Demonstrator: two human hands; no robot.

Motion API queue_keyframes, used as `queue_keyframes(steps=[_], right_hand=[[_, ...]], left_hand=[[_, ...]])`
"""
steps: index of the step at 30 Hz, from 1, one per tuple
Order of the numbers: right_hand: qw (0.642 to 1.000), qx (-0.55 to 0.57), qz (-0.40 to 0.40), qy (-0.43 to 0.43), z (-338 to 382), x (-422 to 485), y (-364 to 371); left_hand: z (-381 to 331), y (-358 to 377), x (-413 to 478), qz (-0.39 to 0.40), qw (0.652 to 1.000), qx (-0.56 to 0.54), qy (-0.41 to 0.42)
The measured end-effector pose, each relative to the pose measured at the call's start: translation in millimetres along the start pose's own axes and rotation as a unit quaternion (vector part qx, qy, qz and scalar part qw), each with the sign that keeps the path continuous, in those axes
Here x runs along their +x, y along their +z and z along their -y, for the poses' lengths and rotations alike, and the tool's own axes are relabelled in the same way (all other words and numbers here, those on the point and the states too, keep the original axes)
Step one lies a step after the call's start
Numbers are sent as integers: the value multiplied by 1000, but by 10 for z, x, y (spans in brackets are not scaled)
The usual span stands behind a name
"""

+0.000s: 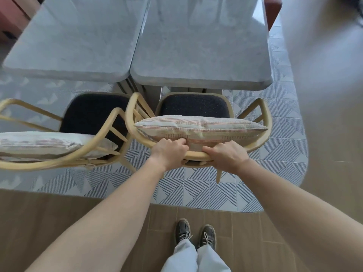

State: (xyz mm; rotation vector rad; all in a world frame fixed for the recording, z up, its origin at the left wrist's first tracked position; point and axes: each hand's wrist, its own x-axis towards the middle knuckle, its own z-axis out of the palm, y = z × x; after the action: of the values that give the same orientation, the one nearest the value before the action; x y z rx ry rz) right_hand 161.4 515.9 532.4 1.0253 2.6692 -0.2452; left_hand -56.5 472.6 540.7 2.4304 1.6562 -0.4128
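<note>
A light wooden chair (269,122) with a curved back rail and a dark seat pad (194,106) stands in front of me, its front tucked under the right marble table (202,55). A striped cushion (200,127) leans against the inside of the chair's back. My left hand (169,152) and my right hand (227,155) both grip the top back rail, side by side, fingers curled over it and touching the cushion.
A second matching chair (64,160) with its own striped cushion (45,143) stands just to the left, close to the first. A left marble table (78,36) abuts the right one. Patterned tile floor (206,193) lies under the chairs, and my shoes (195,234) are on wood-look flooring.
</note>
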Motion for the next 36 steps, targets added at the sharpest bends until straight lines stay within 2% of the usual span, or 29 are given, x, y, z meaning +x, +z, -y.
queue_keyframes(steps=[6,11,17,27,36], right_hand=[[1000,-7,-4,-10,198,-105,305],[1000,-11,27,-5,178,-138,510],[999,-15,31,-4,229,-170,558],[989,56,127,50,245,-59,429],[992,55,87,72,286,-60,494]], left_hand=[[-72,277,-140,17,1000,-11,10],[-191,484,-120,33,999,-25,22],[-201,542,-143,49,998,-25,22],[-175,424,-71,134,987,-83,-4],[-186,448,-85,115,990,-78,-2]])
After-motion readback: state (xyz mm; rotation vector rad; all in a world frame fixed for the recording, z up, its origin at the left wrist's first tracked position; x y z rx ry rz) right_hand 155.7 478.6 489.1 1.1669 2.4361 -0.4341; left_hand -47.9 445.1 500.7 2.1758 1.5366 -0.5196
